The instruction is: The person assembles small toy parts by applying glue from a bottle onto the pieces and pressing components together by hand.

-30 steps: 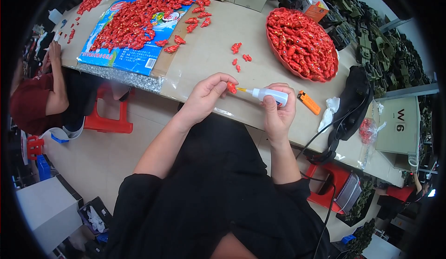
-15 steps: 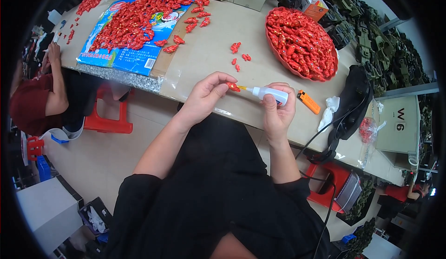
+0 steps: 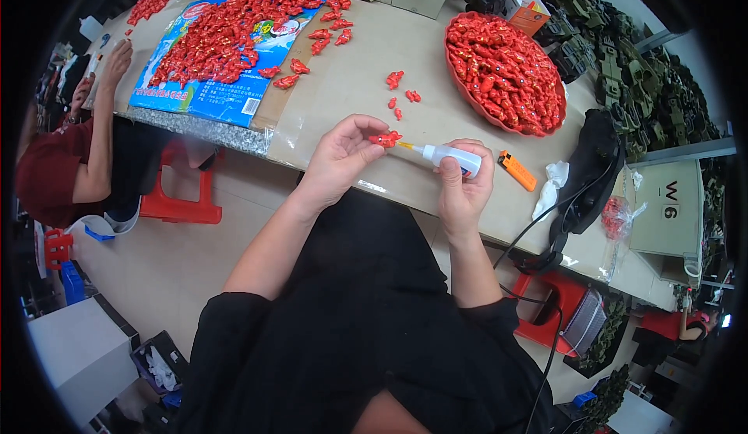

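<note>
Head-worn fisheye looks down on the worktable [image 3: 351, 68].

A small glossy red piece [image 3: 385, 139] was pinched in the left hand [image 3: 340, 161]; a white squeeze bottle [image 3: 453, 158] lay tilted in the right hand [image 3: 465, 188], its thin yellow tip [image 3: 406, 146] pointing at the piece.
</note>
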